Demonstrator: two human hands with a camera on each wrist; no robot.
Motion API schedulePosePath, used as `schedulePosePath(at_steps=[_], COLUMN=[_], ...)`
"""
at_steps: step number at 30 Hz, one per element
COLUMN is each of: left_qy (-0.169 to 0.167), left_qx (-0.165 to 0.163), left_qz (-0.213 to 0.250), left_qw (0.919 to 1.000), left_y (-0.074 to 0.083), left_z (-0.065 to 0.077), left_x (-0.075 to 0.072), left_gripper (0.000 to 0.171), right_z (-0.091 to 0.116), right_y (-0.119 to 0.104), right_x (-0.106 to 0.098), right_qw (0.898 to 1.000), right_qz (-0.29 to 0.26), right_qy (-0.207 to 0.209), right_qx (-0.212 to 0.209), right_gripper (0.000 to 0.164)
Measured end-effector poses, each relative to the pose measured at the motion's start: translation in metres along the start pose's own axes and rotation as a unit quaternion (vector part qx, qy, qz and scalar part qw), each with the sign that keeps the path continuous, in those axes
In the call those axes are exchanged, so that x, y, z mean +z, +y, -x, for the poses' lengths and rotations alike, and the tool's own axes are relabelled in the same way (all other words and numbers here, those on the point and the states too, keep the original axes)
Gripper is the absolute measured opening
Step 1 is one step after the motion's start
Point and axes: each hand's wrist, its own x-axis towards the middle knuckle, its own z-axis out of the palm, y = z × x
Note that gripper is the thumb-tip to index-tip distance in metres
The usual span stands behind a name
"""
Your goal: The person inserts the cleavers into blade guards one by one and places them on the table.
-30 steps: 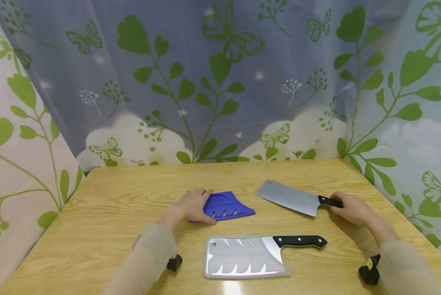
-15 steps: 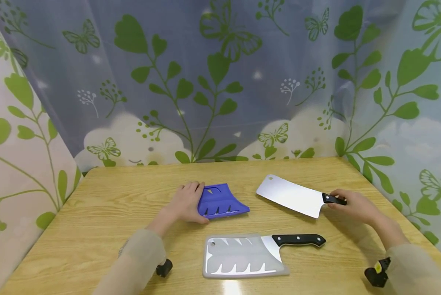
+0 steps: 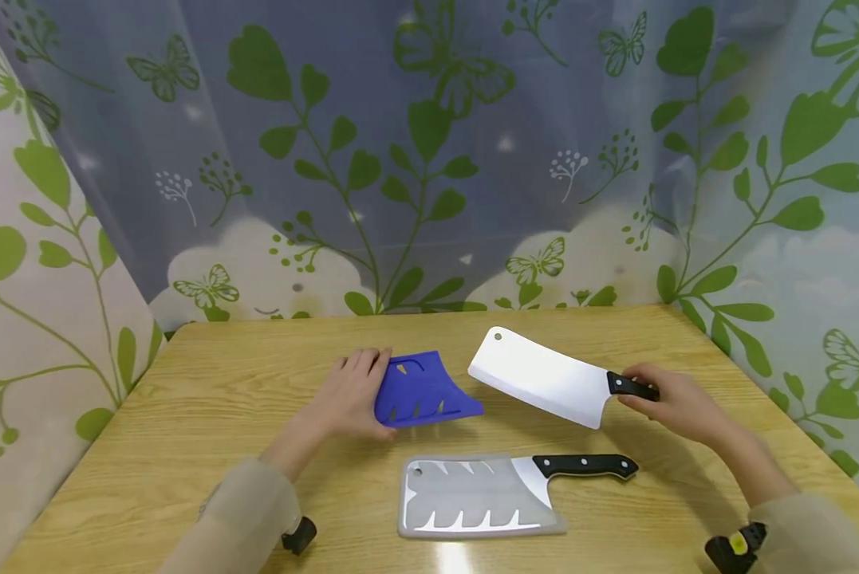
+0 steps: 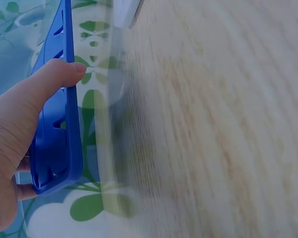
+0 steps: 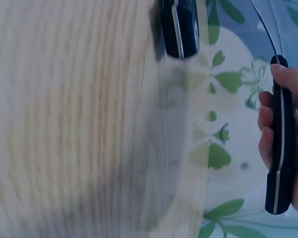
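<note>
Left hand [image 3: 350, 399], pinching a blue blade cover [image 3: 425, 391] by its left end. Right hand [image 3: 676, 402], curled round the black handle [image 3: 624, 385] of a bare cleaver [image 3: 540, 379] pointing toward the cover. Sheathed cleaver [image 3: 482, 494], on the table [image 3: 221, 383], nearer than both grips

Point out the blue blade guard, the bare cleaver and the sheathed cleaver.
Blue blade guard [image 3: 425, 389], head view: middle of its face.
Bare cleaver [image 3: 540, 376], head view: middle of the blade.
Sheathed cleaver [image 3: 533, 478], head view: exposed blade by the handle.
</note>
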Motion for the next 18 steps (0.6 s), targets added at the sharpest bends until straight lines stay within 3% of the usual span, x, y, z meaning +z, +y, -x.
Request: schedulePosePath(at_steps=[7,13,18], left_qy=[0.036,0.069,0.075], left_qx=[0.031,0.051,0.055], left_qz=[-0.018,-0.027,-0.031], left_qw=[0.9987,0.9959,0.9952], left_y=[0.003,0.006,0.007], left_z=[0.009,0.013,0.014], left_x=[-0.003,-0.004,-0.005], left_gripper=[0.111,0.108,0.107], right_z=[-0.001,-0.003,-0.004], right_y=[-0.016,-0.025,-0.029], right_x=[0.006,0.009,0.012], right_qw=[0.999,0.998,0.998], right_qz=[0.012,0.018,0.019], right_qy=[0.049,0.059,0.063], right_qx=[-0.012,-0.019,-0.026], right_gripper=[0.029,0.029,0.03])
